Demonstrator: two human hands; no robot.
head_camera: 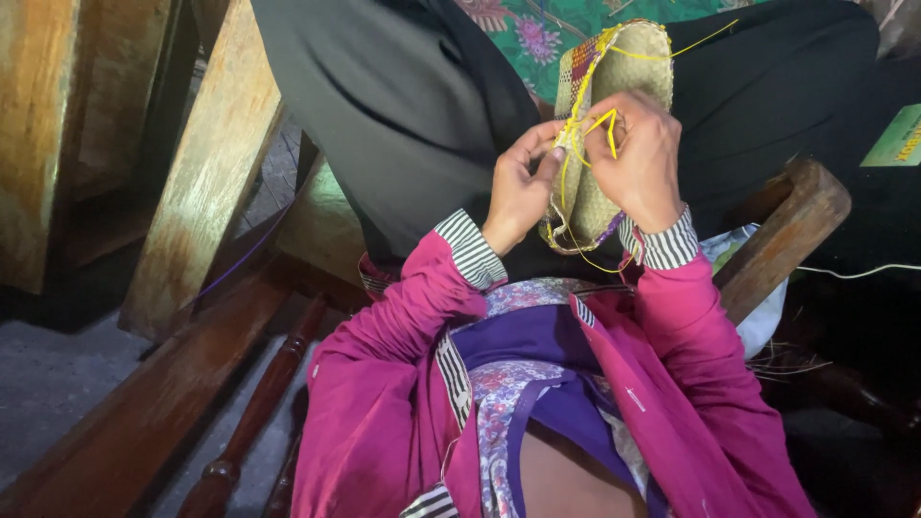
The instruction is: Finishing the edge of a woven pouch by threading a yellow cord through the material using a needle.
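Together, both hands work at a woven straw piece [614, 115]. Left hand [519, 187] pinches its edge. Right hand [641, 158], curled, pinches a yellow strand [608, 125].

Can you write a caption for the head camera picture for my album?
Two hands, left hand and right hand, work yellow strips along a woven mat.

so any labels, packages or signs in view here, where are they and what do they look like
green label or card: far right edge, lying on dark cloth, cut off by the frame; slanted four-sided shape, bright green with yellow lettering.
whitish bag or wrapper: right, under the wooden armrest; crumpled, pale, too hidden to say what it is.
No screens or signs in view.
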